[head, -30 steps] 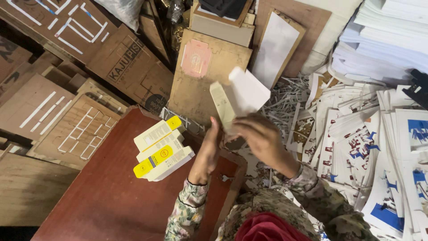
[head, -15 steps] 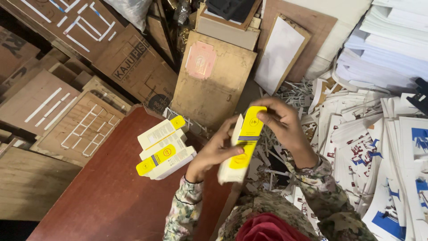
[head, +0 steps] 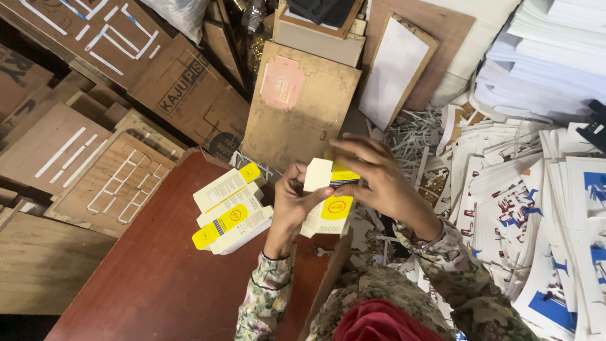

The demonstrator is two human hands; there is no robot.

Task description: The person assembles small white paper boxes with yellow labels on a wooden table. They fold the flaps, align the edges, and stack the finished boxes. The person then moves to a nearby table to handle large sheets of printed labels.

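Carton (head: 331,208) upright between both hands; left hand (head: 291,205) grips its side, right hand (head: 379,183) fingers apparently pinch the top flap.

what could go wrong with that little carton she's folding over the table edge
The carton is held in the air between the left hand and right hand, past the table edge; a slipped grip would likely drop it into the paper scraps. The end flap might crease under the fingers. The left forearm sits near the finished cartons and could nudge them.
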